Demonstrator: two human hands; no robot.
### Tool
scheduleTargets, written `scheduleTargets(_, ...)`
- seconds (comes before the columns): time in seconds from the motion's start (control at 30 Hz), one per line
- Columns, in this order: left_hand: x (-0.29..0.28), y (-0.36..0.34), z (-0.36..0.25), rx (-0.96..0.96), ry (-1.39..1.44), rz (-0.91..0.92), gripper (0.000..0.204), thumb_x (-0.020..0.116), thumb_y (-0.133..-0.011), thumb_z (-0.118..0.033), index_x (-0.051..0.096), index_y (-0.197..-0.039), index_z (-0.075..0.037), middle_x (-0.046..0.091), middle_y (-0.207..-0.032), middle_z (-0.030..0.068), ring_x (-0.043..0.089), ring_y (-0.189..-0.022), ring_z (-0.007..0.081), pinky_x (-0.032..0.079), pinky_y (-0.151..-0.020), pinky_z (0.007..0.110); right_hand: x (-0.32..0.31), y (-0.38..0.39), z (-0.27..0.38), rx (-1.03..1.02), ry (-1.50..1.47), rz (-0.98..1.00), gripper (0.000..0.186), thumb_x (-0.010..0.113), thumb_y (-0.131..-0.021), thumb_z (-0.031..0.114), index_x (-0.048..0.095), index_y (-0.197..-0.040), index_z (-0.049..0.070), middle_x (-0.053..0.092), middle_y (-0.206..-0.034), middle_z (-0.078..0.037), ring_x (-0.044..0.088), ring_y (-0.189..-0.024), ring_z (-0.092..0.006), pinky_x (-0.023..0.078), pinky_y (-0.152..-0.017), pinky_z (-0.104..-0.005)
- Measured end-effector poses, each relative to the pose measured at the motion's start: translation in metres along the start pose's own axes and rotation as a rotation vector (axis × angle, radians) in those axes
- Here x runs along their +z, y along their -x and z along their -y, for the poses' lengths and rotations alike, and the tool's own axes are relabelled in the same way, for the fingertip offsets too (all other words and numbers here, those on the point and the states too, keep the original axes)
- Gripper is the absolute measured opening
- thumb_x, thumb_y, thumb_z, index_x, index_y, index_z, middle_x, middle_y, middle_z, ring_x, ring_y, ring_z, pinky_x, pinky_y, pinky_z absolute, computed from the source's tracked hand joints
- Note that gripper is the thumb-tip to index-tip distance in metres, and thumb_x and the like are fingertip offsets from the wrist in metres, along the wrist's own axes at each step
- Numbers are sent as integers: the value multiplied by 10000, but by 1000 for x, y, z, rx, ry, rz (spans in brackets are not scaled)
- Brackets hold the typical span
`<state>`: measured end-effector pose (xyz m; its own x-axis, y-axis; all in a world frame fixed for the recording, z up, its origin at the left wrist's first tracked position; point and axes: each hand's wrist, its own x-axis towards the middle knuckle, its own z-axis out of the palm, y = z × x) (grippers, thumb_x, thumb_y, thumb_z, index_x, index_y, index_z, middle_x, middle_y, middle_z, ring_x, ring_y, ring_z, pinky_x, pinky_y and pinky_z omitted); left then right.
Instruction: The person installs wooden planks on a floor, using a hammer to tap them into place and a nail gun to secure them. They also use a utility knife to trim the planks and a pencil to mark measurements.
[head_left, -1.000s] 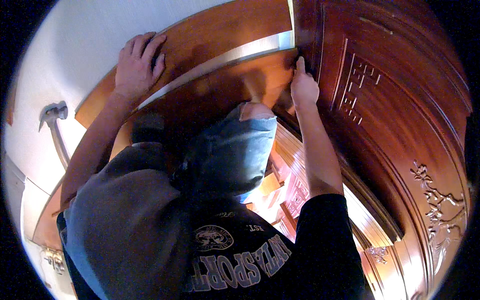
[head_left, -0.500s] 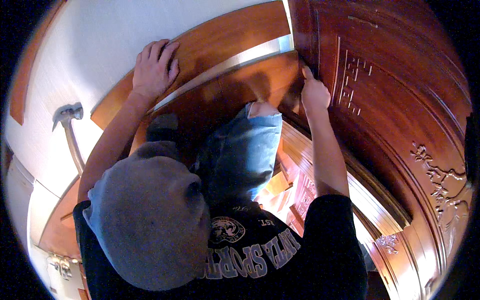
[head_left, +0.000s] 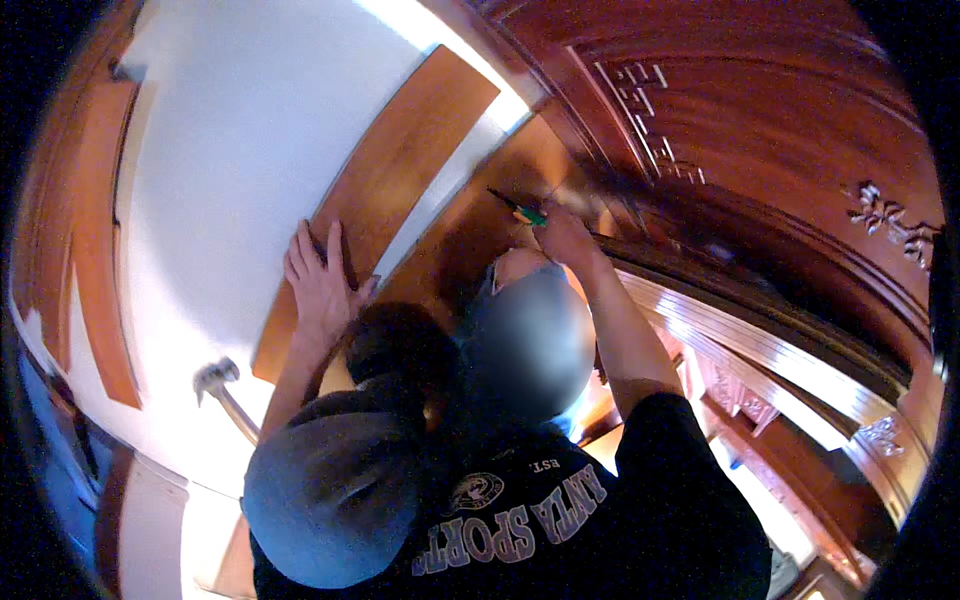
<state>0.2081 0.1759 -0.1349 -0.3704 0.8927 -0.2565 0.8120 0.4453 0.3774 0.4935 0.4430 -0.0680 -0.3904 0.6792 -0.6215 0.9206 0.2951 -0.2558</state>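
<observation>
Wooden strip (head_left: 105, 245): reddish-brown, long and narrow, along the far left of the white surface (head_left: 220, 200).
Hammer (head_left: 218, 378): on the white surface, head toward the upper left, handle slanting down to just beside the left forearm (head_left: 293, 383).
Left hand (head_left: 322, 283): laid over the near part of the wide board, fingers spread and pointing away, thumb held out to the right; wide, not gripping.
Wide board (head_left: 390, 170): flat, brown, slanting up to the right, under the left hand.
Lower board (head_left: 468, 225): brown, alongside the wide board, with a pale gap between, partly in shadow.
Hand tool (head_left: 528, 214): green and orange handle, slim dark shaft reaching left over the lower board; contact of the tip impossible to tell.
Jeans (head_left: 535, 340): blue, torn at the knee, below the hand tool, partly blurred.
Right hand (head_left: 567, 238): closed around the handle of the hand tool.
Cabinet panel (head_left: 740, 130): dark red, carved, beyond the right hand.
Flower carving (head_left: 895, 222): raised, near the right edge.
</observation>
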Motion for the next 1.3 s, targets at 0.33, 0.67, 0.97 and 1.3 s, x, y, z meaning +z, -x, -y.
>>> scheduleTargets(0.33,1,5,5,109,35,-47,1003,895,-692,-467,431,-1553,-240,257,-1590,351,308,-1419,557,294,-1137,678,29,-65,52,-179,-55,-404,327,614,-979,244,669,-1214,24,700,-1124,-235,652,-1101,-447,539,-986,-511)
scheduleTargets(0.67,1,4,4,191,61,-98,922,891,-728,-475,481,-1524,-257,277,-1575,360,329,-1400,563,327,-1106,678,16,-68,97,-121,-50,-233,339,529,-1050,327,673,-961,34,717,-998,-220,703,-938,-400,577,-849,-518)
scheduleTargets(0.97,-14,-14,-13,230,5,7,898,873,-738,-520,497,-1508,-249,303,-1559,356,347,-1405,544,344,-1108,667,60,-79,99,-319,-101,-677,193,690,-939,242,675,-1012,64,646,-1125,-151,595,-1057,-389,518,-930,-478)
scheduleTargets(1.3,1,-12,-13,249,10,-61,845,858,-758,-534,522,-1480,-252,302,-1561,365,356,-1392,564,363,-1101,664,61,-78,104,-292,-39,-598,576,730,-886,297,580,-1387,57,428,-1547,-212,421,-1395,-430,371,-1153,-554)
